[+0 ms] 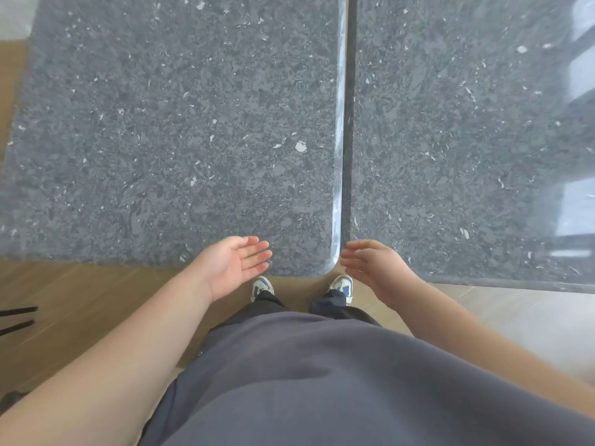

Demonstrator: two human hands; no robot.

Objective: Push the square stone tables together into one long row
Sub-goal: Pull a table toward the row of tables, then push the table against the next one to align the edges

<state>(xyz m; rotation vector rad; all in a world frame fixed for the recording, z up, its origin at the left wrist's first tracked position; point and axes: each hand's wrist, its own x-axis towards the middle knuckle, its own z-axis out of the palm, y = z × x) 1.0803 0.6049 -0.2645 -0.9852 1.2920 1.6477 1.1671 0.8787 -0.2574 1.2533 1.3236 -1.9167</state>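
So the person is standing right at the seam between two of the grey speckled stone tables, the left bench and the right bench. These two are pretty much side by side already, with just a thin dark gap running straight away from the body between their facing edges. Can't tell if the edges actually touch anywhere along it, but it looks nearly closed. The near edges don't quite line up, though: the right bench's front edge sits a bit closer to the person than the left one's rounded corner. Both hands hover over the near corners on either side of the seam. The left hand is palm-up-ish with relaxed straight fingers, and the right hand is loose too, fingers pointing in toward the gap. Neither is grasping anything, and I can't tell whether either one is touching stone. My read is this pair is at the checking or final-nudge stage. Next move probably calls for a flat palm on an outer edge to close that last sliver and square the fronts, then on to any other tables out of shot. Shoes are tucked close under the edge on the wooden floor, so watch the toes.
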